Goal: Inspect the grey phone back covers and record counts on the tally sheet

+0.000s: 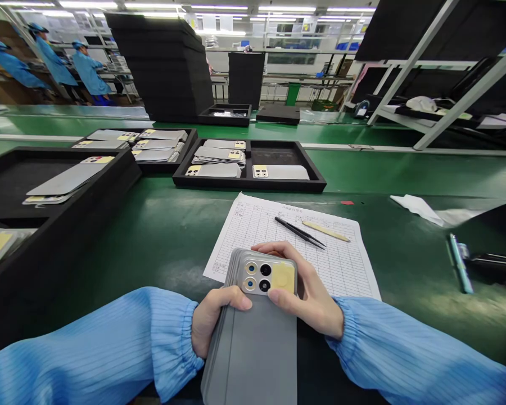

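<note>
Left grip [211,310] at nine o'clock and right grip [314,292] at two clasp a stack of flat, grey, rectangular phone-back panels [263,343], likely slippery, best edge-held.

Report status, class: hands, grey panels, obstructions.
Left hand, right hand: holding stacked flat grey panels. Slim black tweezers: beyond, on white printed paper sheet. Nothing visibly blocking hands.
</note>
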### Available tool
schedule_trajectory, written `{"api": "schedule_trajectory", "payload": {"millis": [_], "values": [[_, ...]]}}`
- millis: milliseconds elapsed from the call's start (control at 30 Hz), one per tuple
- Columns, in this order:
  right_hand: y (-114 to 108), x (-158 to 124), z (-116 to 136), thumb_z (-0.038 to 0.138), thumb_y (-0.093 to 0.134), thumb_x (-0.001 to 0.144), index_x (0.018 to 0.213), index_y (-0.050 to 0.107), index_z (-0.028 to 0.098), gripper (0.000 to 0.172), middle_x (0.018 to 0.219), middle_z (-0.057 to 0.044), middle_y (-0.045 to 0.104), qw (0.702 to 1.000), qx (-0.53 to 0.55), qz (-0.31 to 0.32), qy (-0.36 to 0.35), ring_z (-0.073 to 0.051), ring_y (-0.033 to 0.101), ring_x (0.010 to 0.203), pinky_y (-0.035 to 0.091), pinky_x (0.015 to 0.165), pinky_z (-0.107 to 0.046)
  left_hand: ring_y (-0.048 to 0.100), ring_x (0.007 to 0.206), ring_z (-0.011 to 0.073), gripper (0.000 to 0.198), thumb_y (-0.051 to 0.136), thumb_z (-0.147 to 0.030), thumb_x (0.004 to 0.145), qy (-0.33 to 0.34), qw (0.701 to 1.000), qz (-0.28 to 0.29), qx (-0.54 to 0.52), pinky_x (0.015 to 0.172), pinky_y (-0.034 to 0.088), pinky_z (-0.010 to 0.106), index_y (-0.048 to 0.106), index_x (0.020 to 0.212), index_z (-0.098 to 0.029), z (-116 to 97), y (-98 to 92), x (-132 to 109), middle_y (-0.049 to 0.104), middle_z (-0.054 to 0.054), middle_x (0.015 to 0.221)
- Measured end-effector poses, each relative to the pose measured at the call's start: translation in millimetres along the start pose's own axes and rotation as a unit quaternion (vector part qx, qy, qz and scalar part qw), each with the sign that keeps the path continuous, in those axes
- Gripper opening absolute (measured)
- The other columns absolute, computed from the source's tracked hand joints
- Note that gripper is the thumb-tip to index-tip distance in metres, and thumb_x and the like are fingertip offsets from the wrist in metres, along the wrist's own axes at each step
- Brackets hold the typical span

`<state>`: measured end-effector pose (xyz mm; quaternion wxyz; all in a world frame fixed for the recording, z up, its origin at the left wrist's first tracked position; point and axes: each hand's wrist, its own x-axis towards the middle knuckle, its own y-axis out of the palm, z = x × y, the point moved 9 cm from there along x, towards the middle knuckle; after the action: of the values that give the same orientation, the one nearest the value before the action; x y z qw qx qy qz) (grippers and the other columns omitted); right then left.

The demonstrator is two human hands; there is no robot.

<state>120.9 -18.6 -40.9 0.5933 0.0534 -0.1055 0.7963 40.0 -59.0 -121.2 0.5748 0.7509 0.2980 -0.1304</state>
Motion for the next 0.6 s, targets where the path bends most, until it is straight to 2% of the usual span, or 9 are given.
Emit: {"api": "schedule_trajectory", "payload": {"millis": [167, 333, 500, 600], "values": [[-9.5, 3.2, -5.0, 0.029, 0.057, 0.080, 0.114, 0.047, 0.025, 0.036, 0.118, -0.005, 0.050, 0.998, -0.032, -0.043, 0.016, -0.021, 0.051, 0.102, 0.041, 0.088, -0.036, 0.064, 0.073, 0.0207, 0.043, 0.064, -0.023, 0.057, 0.016, 1.000, 0.000, -0.015, 0.073, 0.046, 0.031, 0.062, 0.095, -0.003, -8.9, -2.1, 0.2, 0.070, 0.012, 0.077], [-22.2, 8.0, -8.5, 0.032, 0.059, 0.080, 0.103, 0.056, 0.022, 0.025, 0.109, -0.006, 0.054, 0.995, -0.006, -0.099, 0.027, -0.023, 0.050, 0.104, 0.042, 0.087, -0.037, 0.064, 0.080, 0.0225, 0.041, 0.065, -0.025, 0.064, 0.072, 0.997, -0.013, -0.014, 0.080, 0.045, 0.035, 0.062, 0.100, -0.005, -22.4, -1.8, -1.7, 0.070, 0.014, 0.085], [-52.1, 5.1, -13.7, 0.031, 0.056, 0.082, 0.098, 0.052, 0.022, 0.019, 0.095, -0.004, 0.062, 0.969, 0.092, -0.224, 0.047, -0.020, 0.058, 0.086, 0.048, 0.074, -0.032, 0.063, 0.079, 0.0264, 0.050, 0.060, -0.027, 0.060, 0.099, 0.995, -0.026, -0.022, 0.075, 0.046, 0.039, 0.060, 0.106, -0.006, -28.8, -5.1, -4.7, 0.069, 0.014, 0.087], [-64.9, 5.4, -17.0, 0.030, 0.053, 0.082, 0.101, 0.049, 0.023, 0.021, 0.095, -0.004, 0.063, 0.954, 0.131, -0.257, 0.080, -0.020, 0.062, 0.079, 0.050, 0.065, -0.031, 0.063, 0.080, 0.0273, 0.050, 0.056, -0.028, 0.061, 0.110, 0.994, -0.009, -0.026, 0.074, 0.045, 0.039, 0.059, 0.107, -0.007, -33.5, -3.0, -5.1, 0.068, 0.014, 0.089]]}}
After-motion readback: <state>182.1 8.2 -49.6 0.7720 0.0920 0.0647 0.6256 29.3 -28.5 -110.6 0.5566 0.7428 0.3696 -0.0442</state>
